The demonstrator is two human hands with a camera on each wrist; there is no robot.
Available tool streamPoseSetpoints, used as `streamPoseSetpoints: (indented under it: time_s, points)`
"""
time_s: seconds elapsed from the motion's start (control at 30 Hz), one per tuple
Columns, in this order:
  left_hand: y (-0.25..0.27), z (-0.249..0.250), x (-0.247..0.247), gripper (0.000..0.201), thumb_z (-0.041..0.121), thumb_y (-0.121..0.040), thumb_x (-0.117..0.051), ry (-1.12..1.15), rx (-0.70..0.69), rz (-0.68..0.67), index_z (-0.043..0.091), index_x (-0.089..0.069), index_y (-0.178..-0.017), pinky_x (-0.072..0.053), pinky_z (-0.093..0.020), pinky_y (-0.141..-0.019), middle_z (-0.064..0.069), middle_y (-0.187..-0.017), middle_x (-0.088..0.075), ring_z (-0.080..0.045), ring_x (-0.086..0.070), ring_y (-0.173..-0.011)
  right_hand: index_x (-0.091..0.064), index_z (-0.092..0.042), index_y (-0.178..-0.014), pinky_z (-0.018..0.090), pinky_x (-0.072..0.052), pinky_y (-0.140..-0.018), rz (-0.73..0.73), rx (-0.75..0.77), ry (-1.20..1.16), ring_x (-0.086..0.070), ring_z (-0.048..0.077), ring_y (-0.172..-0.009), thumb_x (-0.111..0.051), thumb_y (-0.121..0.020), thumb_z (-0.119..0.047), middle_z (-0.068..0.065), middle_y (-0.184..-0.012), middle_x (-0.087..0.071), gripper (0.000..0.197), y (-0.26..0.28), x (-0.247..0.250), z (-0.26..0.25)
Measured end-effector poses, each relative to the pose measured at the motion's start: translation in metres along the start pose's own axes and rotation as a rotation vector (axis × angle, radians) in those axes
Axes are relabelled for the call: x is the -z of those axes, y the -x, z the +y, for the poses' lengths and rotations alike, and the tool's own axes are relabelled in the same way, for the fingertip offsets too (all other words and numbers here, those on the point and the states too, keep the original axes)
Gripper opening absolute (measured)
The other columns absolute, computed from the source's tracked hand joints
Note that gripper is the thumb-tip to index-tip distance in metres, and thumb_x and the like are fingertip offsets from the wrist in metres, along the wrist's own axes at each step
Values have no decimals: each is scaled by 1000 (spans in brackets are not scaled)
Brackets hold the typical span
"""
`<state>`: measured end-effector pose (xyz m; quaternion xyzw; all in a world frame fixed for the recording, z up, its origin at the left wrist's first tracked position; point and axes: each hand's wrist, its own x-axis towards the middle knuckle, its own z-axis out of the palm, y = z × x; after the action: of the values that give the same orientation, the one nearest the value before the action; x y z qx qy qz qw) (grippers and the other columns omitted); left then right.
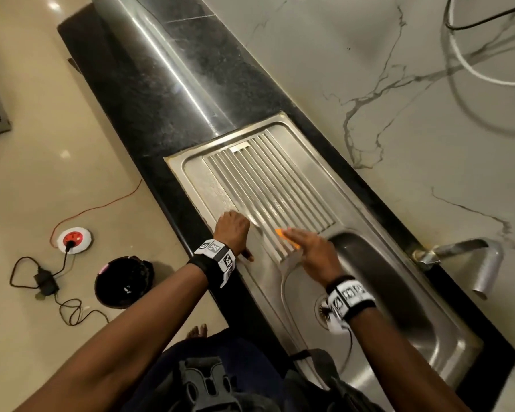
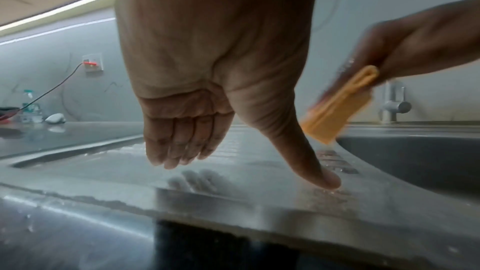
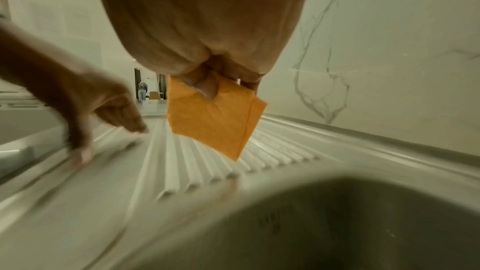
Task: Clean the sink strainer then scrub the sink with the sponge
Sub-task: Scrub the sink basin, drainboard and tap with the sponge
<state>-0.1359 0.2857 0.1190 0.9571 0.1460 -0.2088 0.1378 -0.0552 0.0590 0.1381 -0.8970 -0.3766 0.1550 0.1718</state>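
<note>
My right hand (image 1: 306, 248) pinches a thin, folded orange sponge cloth (image 3: 215, 118) between thumb and fingers, hanging just above the ribbed steel drainboard (image 1: 268, 185). The same orange sponge cloth (image 2: 337, 106) shows beside the basin edge in the left wrist view, and its tip (image 1: 280, 232) peeks out in the head view. My left hand (image 1: 232, 226) leans on the drainboard's front part, fingers loosely bent, thumb (image 2: 311, 163) pressed on the wet metal. The sink basin (image 1: 399, 292) lies to the right, its strainer drain (image 1: 321, 310) partly hidden by my right wrist.
A steel tap (image 1: 470, 257) stands behind the basin against the marbled wall (image 1: 399, 99). Black stone counter (image 1: 167, 84) extends to the left. On the floor lie a round socket reel (image 1: 75, 239), cables and a black bin (image 1: 122, 281).
</note>
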Motion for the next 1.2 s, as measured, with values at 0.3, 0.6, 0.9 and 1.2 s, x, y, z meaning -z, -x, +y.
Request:
streamPoseSetpoints:
  time_s: [0.3,0.6,0.9,1.2]
  points:
    - [-5,-4,-31,110,32,-81,-81,153,101,103,-3,-8,-156,-14,-41,-125,-23,-164,-1,-35,-5,-154,-46,-25,-148,53,-33,-115,-115,253,223,-34,41,-144,-31,-82,-2,6,-157,-38,71,-134,-40,-12]
    - [-4,0,-25,109,26,-82,-81,139,108,63,-4,-7,-156,-18,-41,-125,-25,-164,-3,-36,-6,-153,-34,-29,-153,50,-25,-120,-65,299,204,-24,34,-150,-60,-72,4,-3,-162,-28,92,-27,-73,41]
    - [-2,-5,-29,121,42,-78,-82,120,82,47,-3,-1,-157,-11,-38,-123,-22,-164,5,-35,-1,-154,-66,-33,-128,36,-51,-99,-68,346,41,-57,20,-129,-41,-71,-12,-7,-138,-61,66,6,-25,60]
    - [-7,4,-27,83,9,-95,-62,82,131,73,-1,-7,-157,-22,-43,-122,-22,-165,-2,-34,-4,-154,-48,-34,-145,44,-36,-114,-8,334,135,-39,27,-142,-30,-85,-5,-2,-154,-44,70,-140,-5,23]
